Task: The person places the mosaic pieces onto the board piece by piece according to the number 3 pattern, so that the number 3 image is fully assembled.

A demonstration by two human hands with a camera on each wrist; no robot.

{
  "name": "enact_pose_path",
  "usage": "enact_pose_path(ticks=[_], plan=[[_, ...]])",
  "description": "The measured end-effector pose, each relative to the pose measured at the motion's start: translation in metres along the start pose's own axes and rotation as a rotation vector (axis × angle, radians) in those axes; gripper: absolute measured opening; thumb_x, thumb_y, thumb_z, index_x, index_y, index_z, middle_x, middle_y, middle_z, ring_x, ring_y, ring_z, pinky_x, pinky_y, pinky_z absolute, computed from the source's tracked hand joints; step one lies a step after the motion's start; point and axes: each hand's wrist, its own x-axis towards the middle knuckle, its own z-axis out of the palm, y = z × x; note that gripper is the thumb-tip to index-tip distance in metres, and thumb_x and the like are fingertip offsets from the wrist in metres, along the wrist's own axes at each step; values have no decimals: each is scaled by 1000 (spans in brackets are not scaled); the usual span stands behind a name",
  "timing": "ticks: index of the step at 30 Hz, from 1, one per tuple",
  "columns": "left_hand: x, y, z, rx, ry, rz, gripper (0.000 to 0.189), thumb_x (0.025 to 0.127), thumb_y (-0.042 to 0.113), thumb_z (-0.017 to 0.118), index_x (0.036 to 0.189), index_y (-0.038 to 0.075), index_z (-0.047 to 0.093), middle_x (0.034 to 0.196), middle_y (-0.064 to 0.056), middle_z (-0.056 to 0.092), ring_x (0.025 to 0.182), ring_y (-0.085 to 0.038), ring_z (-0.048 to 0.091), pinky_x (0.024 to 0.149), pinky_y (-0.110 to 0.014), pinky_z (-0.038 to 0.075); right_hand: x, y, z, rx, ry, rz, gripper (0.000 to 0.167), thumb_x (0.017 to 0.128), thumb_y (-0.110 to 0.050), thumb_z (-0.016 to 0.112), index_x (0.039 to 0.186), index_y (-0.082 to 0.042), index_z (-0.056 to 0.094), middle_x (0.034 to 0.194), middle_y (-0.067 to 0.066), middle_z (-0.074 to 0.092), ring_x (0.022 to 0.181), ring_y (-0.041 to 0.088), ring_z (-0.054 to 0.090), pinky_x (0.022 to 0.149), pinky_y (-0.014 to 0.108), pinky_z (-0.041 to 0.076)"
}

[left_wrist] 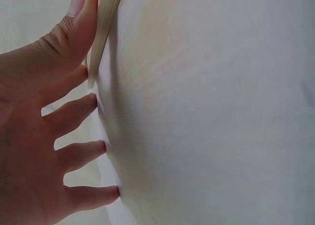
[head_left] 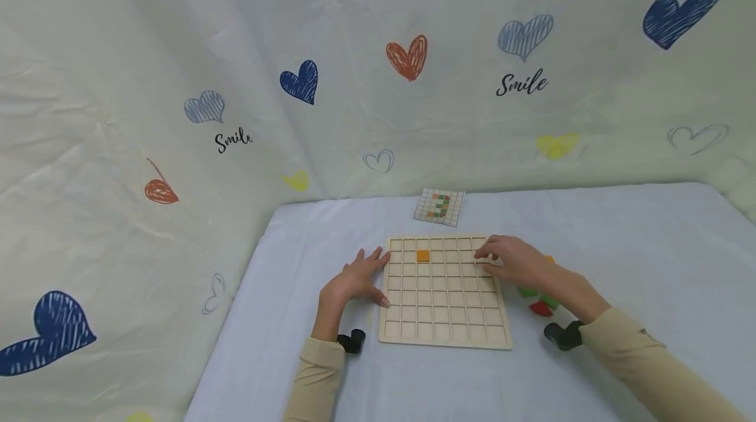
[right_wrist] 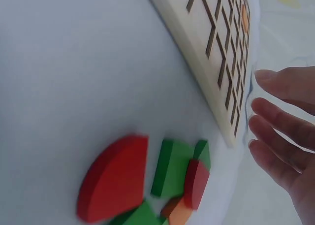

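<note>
A pale wooden grid board (head_left: 445,314) lies on the white cloth, with one orange square block (head_left: 422,256) in an upper-left cell. My left hand (head_left: 354,279) rests at the board's left side, fingers spread, the thumb at its edge and some fingertips down on the cloth. Over the board's upper right edge is my right hand (head_left: 520,260), thumb and fingers apart with nothing between them. Beside the board, partly under the right forearm, lie loose blocks: a red quarter-round block (right_wrist: 114,180), green blocks (right_wrist: 171,168) and an orange block (right_wrist: 177,211).
A small card (head_left: 420,211) printed with a coloured grid pattern lies behind the board. Black devices (head_left: 352,340) are worn at both wrists. A white curtain (head_left: 342,140) with printed hearts hangs behind and to the left of the table.
</note>
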Motion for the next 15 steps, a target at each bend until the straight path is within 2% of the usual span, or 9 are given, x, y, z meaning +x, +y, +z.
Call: enact_pose_path(ticks=[7,15], plan=[[-1,1,0,-1,-1,4,107,72,24,94,162,17,35,172,-7,22,159,-42,7,121,-71,15,-23,11,-4,5,2,45,21,86,-1,75,106,-2,78,96,5,71,84,19,66,72,33,57],[-2,-1,0,-29,9,24,107,71,22,95,161,14,36,171,-9,23,159,-43,8,121,-73,15,-36,17,-4,-9,3,70,20,85,-4,79,105,-1,78,96,5,71,79,14,62,67,28,53]])
